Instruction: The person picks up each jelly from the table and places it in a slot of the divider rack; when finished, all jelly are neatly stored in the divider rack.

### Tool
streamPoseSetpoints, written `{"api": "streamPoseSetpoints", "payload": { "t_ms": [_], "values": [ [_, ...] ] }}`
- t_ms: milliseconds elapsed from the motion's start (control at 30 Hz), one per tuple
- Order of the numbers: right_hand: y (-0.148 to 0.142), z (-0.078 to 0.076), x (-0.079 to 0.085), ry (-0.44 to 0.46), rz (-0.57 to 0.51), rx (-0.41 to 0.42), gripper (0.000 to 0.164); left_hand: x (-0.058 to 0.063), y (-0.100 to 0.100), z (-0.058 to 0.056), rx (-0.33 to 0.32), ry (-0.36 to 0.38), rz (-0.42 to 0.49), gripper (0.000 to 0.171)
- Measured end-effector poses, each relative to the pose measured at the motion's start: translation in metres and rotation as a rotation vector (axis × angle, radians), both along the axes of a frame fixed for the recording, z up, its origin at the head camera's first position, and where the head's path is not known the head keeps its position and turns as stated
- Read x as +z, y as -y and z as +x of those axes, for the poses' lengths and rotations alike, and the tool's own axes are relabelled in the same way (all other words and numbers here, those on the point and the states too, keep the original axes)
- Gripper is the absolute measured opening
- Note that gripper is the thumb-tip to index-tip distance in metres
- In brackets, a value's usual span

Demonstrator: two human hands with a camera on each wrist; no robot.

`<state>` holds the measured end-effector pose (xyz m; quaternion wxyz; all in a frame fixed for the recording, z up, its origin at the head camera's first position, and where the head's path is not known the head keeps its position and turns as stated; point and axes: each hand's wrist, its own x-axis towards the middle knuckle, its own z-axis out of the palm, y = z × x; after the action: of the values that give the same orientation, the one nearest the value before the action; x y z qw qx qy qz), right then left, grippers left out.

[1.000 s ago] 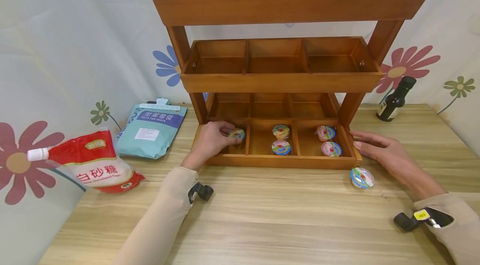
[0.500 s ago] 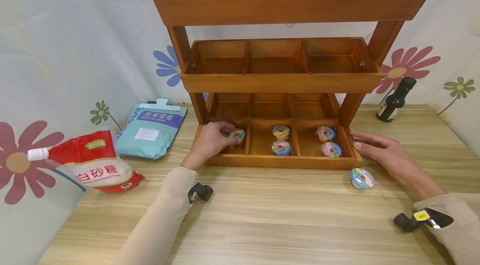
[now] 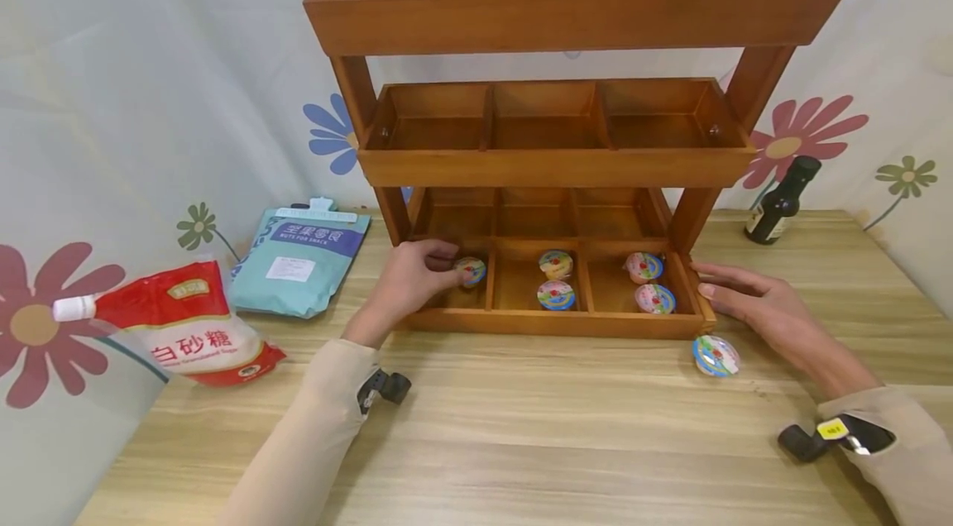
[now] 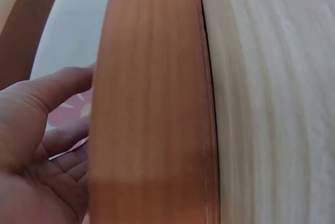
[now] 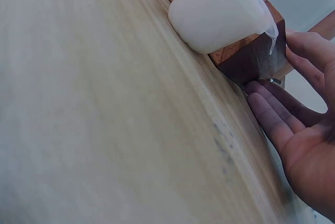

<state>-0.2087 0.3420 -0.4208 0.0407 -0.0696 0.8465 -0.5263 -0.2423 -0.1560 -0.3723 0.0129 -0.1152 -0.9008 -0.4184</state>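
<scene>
My left hand [image 3: 413, 278] reaches into the bottom tier's left front compartment, fingers relaxed and thumb tip right beside a small lidded jelly cup [image 3: 471, 271]. In the left wrist view the rack's front board [image 4: 152, 103] hides its fingertips and that cup. My right hand [image 3: 774, 311] rests its extended fingers against the right end of the wooden three-tier rack [image 3: 551, 323]. Close by, another jelly cup [image 3: 716, 356] lies on the table; the right wrist view shows its whitish side [image 5: 220, 14]. Two jelly cups [image 3: 556, 294] sit in the middle front compartment, two more jelly cups [image 3: 655, 298] in the right.
A red-and-white sugar bag [image 3: 201, 327] with a white spout lies at the left. Behind it leans a teal nut pouch [image 3: 298, 261] with a clip. A dark bottle [image 3: 783, 199] stands at the back right. The upper tiers [image 3: 558, 166] overhang the bottom one.
My left hand has let go of the jelly cup and drawn slightly left, leaving the cup in the left compartment. My right hand stays at the rack's end. The head view has shifted a little.
</scene>
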Motion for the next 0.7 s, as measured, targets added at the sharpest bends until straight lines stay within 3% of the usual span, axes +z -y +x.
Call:
{"api": "streamPoseSetpoints", "payload": {
  "t_ms": [300,500,700],
  "values": [
    [0.002,0.0,0.001,0.004,-0.014,0.002,0.055,0.015,-0.011,0.017,-0.04,-0.021,0.047,0.046],
    [0.002,0.0,0.0,0.002,0.005,-0.006,0.055,0.025,-0.033,0.03,-0.106,-0.014,0.087,0.042],
    [0.001,0.0,0.0,-0.001,-0.018,-0.003,0.054,0.027,-0.057,0.037,-0.162,-0.009,0.112,0.04]
  ]
}}
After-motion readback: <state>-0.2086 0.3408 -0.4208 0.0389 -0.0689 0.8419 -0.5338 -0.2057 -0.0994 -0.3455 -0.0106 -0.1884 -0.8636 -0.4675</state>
